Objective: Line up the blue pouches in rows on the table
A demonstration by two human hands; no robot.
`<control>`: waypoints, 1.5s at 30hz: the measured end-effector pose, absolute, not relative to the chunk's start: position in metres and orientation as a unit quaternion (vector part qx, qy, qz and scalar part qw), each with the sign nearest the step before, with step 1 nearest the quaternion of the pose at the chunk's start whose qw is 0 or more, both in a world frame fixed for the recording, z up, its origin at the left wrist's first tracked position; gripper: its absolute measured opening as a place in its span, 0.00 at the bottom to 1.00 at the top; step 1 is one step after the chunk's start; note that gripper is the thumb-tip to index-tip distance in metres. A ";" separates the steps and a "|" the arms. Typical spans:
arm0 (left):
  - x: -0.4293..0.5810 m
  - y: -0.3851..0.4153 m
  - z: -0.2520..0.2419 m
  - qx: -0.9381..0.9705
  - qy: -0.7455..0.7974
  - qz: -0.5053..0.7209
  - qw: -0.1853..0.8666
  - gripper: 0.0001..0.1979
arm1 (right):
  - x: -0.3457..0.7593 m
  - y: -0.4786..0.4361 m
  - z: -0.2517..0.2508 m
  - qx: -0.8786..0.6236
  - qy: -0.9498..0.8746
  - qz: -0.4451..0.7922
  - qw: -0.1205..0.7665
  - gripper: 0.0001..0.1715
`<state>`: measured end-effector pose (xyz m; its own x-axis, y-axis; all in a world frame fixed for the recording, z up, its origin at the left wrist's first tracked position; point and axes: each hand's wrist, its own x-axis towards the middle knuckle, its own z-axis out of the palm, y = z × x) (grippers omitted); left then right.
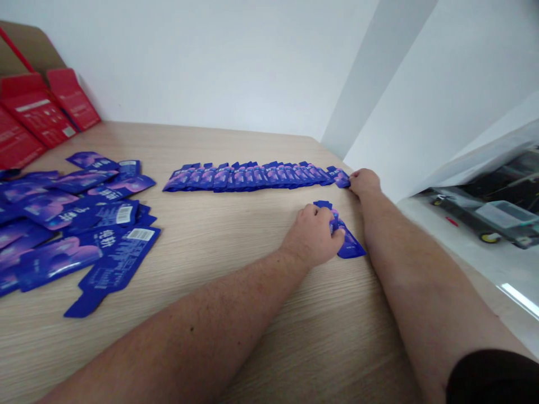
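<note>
A long row of overlapping blue-purple pouches [252, 175] lies flat across the table. At its right end, my right hand [365, 182] pinches the edge of a pouch [339, 177] next to the row. Nearer to me, my left hand [314, 233] rests on the table with its fingers curled over one or more blue-purple pouches [350, 244]. Part of these is hidden under the fingers, so I cannot tell how many there are.
A loose heap of similar pouches [63, 252] covers the table's left side. Behind it stand red cartons [37, 109] by the white wall [210, 62]. Past the table's right edge, a dark wheeled cart [471, 221] with a clear bin [507, 214] sits on the floor.
</note>
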<state>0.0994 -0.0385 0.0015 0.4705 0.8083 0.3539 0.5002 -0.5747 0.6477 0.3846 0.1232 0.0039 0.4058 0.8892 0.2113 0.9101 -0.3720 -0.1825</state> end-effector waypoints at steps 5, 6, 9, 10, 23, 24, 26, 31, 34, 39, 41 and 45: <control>0.100 -0.039 0.001 0.829 0.390 0.326 0.232 0.15 | 0.371 0.127 0.003 -0.844 -0.512 -0.043 0.155 0.17; 0.100 -0.039 0.001 0.829 0.390 0.327 0.232 0.15 | 0.370 0.128 0.003 -0.842 -0.515 -0.044 0.154 0.17; 0.100 -0.039 0.001 0.829 0.388 0.327 0.234 0.16 | 0.370 0.131 0.003 -0.839 -0.521 -0.057 0.145 0.17; 0.100 -0.039 0.001 0.830 0.386 0.326 0.233 0.16 | 0.370 0.132 0.002 -0.837 -0.524 -0.061 0.143 0.17; 0.101 -0.038 0.000 0.828 0.381 0.335 0.238 0.15 | 0.364 0.132 0.001 -0.811 -0.569 -0.051 0.122 0.20; 0.100 -0.038 0.000 0.827 0.381 0.336 0.240 0.16 | 0.364 0.132 0.000 -0.811 -0.570 -0.049 0.122 0.20; 0.100 -0.038 0.000 0.828 0.381 0.336 0.240 0.17 | 0.363 0.130 0.001 -0.810 -0.570 -0.048 0.130 0.21; 0.100 -0.037 -0.001 0.830 0.377 0.336 0.236 0.16 | 0.364 0.111 0.033 -0.789 -0.570 -0.086 0.213 0.23; 0.100 -0.036 -0.001 0.828 0.378 0.336 0.242 0.16 | 0.354 0.085 0.068 -0.774 -0.563 -0.048 0.286 0.21; 0.098 -0.034 0.002 0.810 0.392 0.357 0.250 0.13 | 0.312 0.025 0.090 -0.770 -0.572 0.075 0.274 0.20; 0.097 -0.033 0.003 0.807 0.394 0.362 0.249 0.15 | 0.298 0.000 0.083 -0.779 -0.574 0.116 0.222 0.22; 0.094 -0.036 0.002 0.825 0.383 0.349 0.227 0.18 | 0.281 -0.039 0.060 -0.791 -0.532 0.247 0.177 0.28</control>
<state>0.0937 -0.0359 0.0016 0.4642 0.7896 0.4013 0.4728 -0.6040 0.6416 0.2809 -0.0388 0.0602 0.3131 0.9280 -0.2021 0.7537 -0.3723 -0.5416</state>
